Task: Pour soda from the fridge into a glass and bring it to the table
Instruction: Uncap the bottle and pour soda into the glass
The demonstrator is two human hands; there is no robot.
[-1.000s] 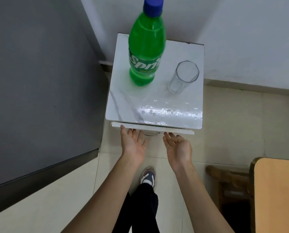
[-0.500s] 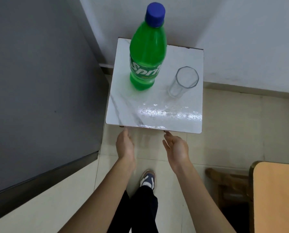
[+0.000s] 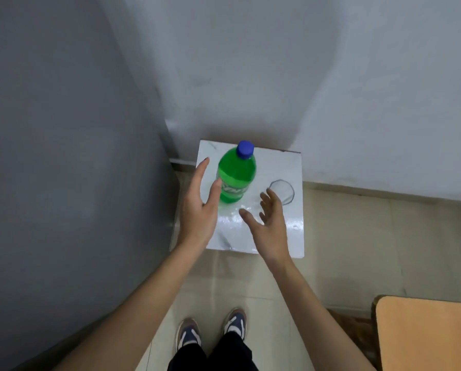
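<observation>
A green soda bottle (image 3: 236,175) with a blue cap stands upright on a small white marble-topped stand (image 3: 291,236). An empty clear glass (image 3: 284,191) stands to its right on the same top. My left hand (image 3: 199,207) is open, fingers spread, just left of the bottle, thumb near its label. My right hand (image 3: 269,226) hovers open over the stand, its fingertips just short of the glass. Neither hand holds anything.
The grey fridge side (image 3: 63,156) fills the left. A white wall rises behind the stand. An orange-topped table (image 3: 427,333) shows at the lower right with a wooden stool (image 3: 355,328) beside it. My feet stand on pale floor tiles (image 3: 357,250).
Both hands have left the stand's front edge and risen over its top, towards the bottle and the glass. The view has pulled back and up.
</observation>
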